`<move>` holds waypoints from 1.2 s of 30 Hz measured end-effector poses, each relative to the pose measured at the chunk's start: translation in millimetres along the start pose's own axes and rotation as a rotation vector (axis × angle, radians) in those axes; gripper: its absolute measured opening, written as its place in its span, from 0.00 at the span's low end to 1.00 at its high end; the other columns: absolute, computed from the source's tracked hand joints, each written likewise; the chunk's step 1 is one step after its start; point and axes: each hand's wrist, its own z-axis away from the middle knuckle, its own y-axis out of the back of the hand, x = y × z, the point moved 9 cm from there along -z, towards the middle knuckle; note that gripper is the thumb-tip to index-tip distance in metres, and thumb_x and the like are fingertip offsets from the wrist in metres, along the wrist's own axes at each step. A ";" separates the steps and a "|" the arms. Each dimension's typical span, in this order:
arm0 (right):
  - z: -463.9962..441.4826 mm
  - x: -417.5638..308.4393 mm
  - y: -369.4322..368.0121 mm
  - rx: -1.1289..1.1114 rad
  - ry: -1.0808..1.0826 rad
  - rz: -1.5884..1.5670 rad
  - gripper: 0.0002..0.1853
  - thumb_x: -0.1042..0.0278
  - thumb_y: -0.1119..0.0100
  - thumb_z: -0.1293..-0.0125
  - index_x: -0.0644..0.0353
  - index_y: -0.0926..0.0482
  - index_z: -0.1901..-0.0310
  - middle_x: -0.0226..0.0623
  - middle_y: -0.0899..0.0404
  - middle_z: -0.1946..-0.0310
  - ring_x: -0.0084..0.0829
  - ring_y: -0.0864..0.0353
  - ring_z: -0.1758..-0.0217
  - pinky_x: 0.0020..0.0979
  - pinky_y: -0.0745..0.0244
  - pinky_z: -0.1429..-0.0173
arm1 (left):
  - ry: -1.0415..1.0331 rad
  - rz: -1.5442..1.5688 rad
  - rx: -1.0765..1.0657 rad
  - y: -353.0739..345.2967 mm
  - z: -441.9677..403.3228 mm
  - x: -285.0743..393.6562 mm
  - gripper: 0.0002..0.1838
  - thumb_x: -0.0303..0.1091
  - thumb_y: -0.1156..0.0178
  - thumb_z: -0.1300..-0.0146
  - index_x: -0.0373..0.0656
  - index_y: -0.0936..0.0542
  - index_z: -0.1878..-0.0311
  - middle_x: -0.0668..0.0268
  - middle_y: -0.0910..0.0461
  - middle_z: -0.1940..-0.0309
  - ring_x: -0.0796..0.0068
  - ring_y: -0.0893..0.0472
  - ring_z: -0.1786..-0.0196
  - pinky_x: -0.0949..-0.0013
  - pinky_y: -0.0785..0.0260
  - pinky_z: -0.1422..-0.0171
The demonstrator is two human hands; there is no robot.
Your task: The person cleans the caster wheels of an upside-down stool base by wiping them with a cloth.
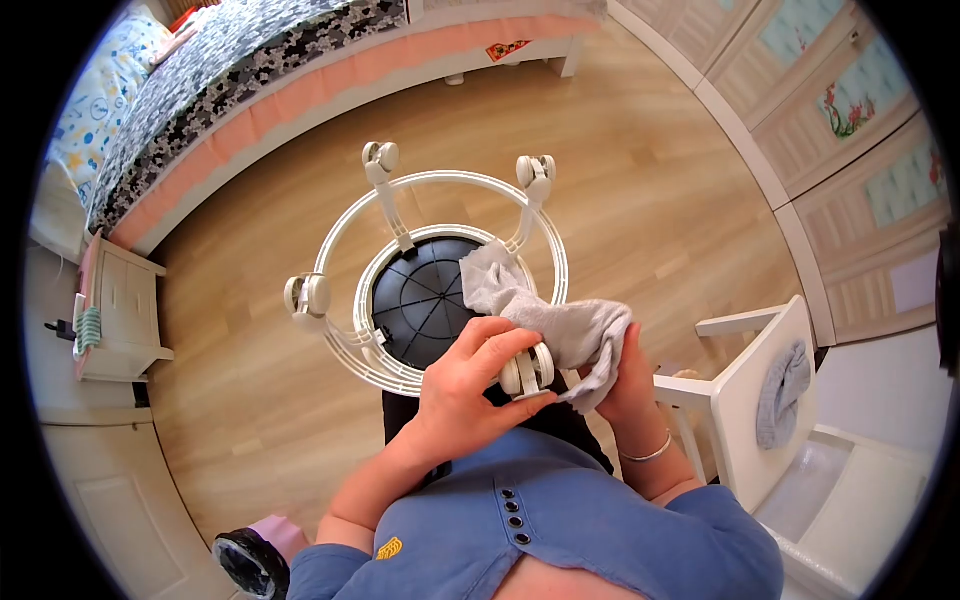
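Note:
A round white frame (345,215) with a black disc (430,300) at its centre lies upturned in front of me, its casters pointing up. My left hand (465,390) grips the caster (527,370) nearest my body, fingers on top and thumb below. My right hand (630,385) holds a grey cloth (575,330) just right of that caster. The cloth drapes over the frame's right side to the edge of the black disc. Other casters stand at the far left (380,160), far right (536,175) and left (308,296) of the frame.
A white chair (745,400) with a folded grey cloth (783,395) stands at the right. Wardrobe doors (800,130) line the right wall. A bed (260,90) is at the upper left, a white cabinet (125,310) at the left, and a black-lined bin (250,565) at the lower left.

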 end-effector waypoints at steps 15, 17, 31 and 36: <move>0.2 -4.3 -27.2 -0.167 0.066 0.196 0.40 0.34 0.62 0.39 0.70 0.38 0.43 0.41 0.33 0.46 0.29 0.33 0.43 0.30 0.38 0.40 | -0.054 -0.017 -0.016 1.8 2.9 0.5 0.28 0.35 0.29 0.60 0.43 0.27 0.54 0.60 0.27 0.57 0.60 0.23 0.59 0.66 0.28 0.61; -0.3 -4.7 -31.0 -0.209 0.051 0.194 0.42 0.32 0.63 0.40 0.70 0.38 0.43 0.42 0.33 0.46 0.29 0.34 0.42 0.30 0.39 0.39 | -0.078 -0.036 -0.034 0.5 3.1 1.8 0.28 0.36 0.29 0.60 0.42 0.28 0.54 0.60 0.27 0.57 0.60 0.23 0.59 0.66 0.28 0.61; -6.5 14.2 -19.7 -0.286 -0.144 -0.575 0.41 0.35 0.71 0.36 0.69 0.43 0.39 0.48 0.40 0.38 0.40 0.42 0.34 0.40 0.51 0.31 | -0.031 -0.061 -0.010 -1.6 1.5 1.2 0.26 0.38 0.29 0.60 0.40 0.27 0.57 0.57 0.26 0.59 0.58 0.23 0.60 0.65 0.27 0.61; -7.0 17.6 -17.8 -0.288 -0.160 -0.657 0.40 0.36 0.71 0.36 0.69 0.42 0.39 0.48 0.39 0.39 0.40 0.41 0.35 0.40 0.50 0.32 | -0.018 -0.041 -0.004 -2.3 1.3 -0.1 0.26 0.37 0.29 0.60 0.40 0.27 0.57 0.57 0.26 0.60 0.59 0.23 0.61 0.65 0.27 0.62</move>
